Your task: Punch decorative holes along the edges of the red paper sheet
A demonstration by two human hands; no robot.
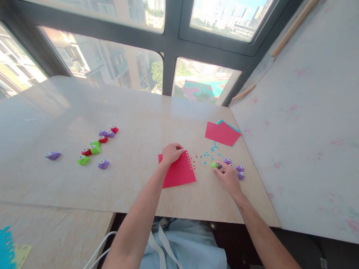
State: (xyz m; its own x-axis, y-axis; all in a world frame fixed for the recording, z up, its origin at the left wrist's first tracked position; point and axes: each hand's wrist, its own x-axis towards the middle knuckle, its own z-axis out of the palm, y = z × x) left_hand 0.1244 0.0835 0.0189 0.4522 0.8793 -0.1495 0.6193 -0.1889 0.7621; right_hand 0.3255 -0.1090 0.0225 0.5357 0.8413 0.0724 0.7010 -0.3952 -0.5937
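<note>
Nine small paper punches lie on the left half of the table [75,100]: a lone purple punch [52,155] nearest the left edge, then a cluster of green, red and purple punches [96,146] running toward the middle. At the near left corner of the lower board sit a blue sheet [3,256] and a yellow scrap [21,254]. Near the table's front edge, the left hand [172,152] rests with curled fingers on the top corner of a red paper sheet [179,172], pinning it flat. Tiny blue and red paper dots [209,154] are scattered just beside it. The right hand [228,176] closes its fingertips on a green punch [214,164], with three purple punches [239,170] touching or just beside the hand. Toward the right edge lies a stack of red and blue paper [222,133].
</note>
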